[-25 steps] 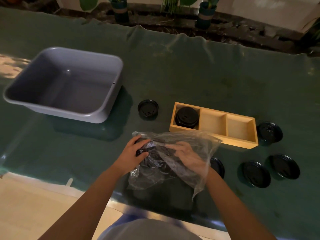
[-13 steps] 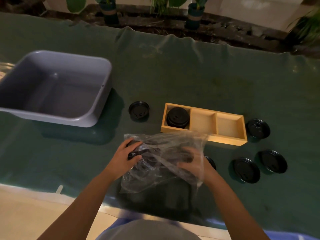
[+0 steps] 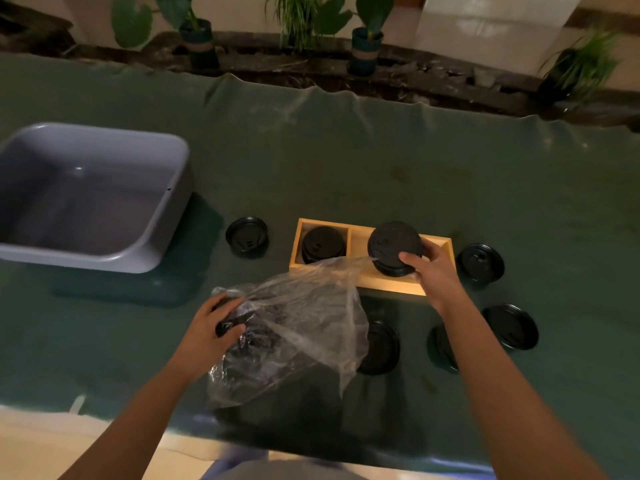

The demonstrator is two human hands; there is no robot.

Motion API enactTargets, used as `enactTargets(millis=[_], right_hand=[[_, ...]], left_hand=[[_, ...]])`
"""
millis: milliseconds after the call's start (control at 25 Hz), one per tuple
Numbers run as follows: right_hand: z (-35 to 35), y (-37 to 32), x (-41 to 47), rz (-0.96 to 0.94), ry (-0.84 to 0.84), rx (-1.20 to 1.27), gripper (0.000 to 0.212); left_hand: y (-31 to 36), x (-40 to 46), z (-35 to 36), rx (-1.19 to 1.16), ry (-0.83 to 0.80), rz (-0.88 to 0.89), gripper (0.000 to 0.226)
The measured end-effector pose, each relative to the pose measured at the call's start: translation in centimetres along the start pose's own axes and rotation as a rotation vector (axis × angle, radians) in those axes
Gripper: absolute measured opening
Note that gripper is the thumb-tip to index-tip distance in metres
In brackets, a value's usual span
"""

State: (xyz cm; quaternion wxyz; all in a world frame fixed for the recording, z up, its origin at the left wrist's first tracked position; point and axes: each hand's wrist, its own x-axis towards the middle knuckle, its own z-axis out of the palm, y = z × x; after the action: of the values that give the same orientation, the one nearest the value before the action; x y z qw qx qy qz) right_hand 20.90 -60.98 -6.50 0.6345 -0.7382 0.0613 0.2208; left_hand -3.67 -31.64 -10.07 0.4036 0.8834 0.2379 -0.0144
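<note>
My right hand (image 3: pixel 434 271) grips a stack of black cup lids (image 3: pixel 393 245) and holds it over the middle compartment of a wooden three-part tray (image 3: pixel 391 284). The tray's left compartment holds another stack of black lids (image 3: pixel 322 243). My left hand (image 3: pixel 211 329) holds the near-left end of a clear plastic bag (image 3: pixel 304 320) with dark lids inside; the bag lies on the green table cover in front of the tray.
An empty grey plastic tub (image 3: pixel 86 195) stands at the left. Single black lids lie on the cloth: one (image 3: pixel 247 235) left of the tray, one (image 3: pixel 480 262) right of it, others (image 3: pixel 512 326) near the front right. Potted plants (image 3: pixel 367 46) line the far edge.
My right hand has come out of the plastic bag with a stack of lids and moved up and right to the wooden tray. The left hand stays on the bag.
</note>
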Motion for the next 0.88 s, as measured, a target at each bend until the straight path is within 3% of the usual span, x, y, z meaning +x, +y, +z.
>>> enactTargets(millis=[160, 360, 520, 600, 680, 760, 880], right_hand=[[1.7, 0.7, 2.4, -0.020, 0.024, -0.253, 0.065], [2.5, 1.8, 3.8, -0.051, -0.009, -0.309, 0.055], [2.7, 1.9, 4.4, -0.122, 0.052, -0.710, 0.054], [2.6, 1.8, 4.2, -0.208, 0.133, -0.844, 0.051], [2.6, 2.4, 3.9, -0.425, 0.186, -1.056, 0.051], [2.9, 3.1, 3.3, -0.641, 0.099, -1.262, 0.050], [3.6, 3.8, 3.0, -0.614, -0.037, -1.285, 0.048]], left_hand=[[0.0, 0.0, -0.1, 0.006, 0.012, -0.008, 0.052], [0.1, -0.2, -0.1, 0.011, 0.010, -0.007, 0.053], [0.1, -0.1, -0.2, 0.023, 0.018, -0.009, 0.053], [0.0, -0.1, -0.2, 0.035, 0.011, -0.010, 0.053], [0.0, -0.1, -0.2, 0.039, 0.005, -0.011, 0.052], [0.1, 0.0, -0.2, 0.042, 0.002, -0.014, 0.053], [0.2, 0.0, -0.2, 0.035, 0.002, -0.020, 0.053]])
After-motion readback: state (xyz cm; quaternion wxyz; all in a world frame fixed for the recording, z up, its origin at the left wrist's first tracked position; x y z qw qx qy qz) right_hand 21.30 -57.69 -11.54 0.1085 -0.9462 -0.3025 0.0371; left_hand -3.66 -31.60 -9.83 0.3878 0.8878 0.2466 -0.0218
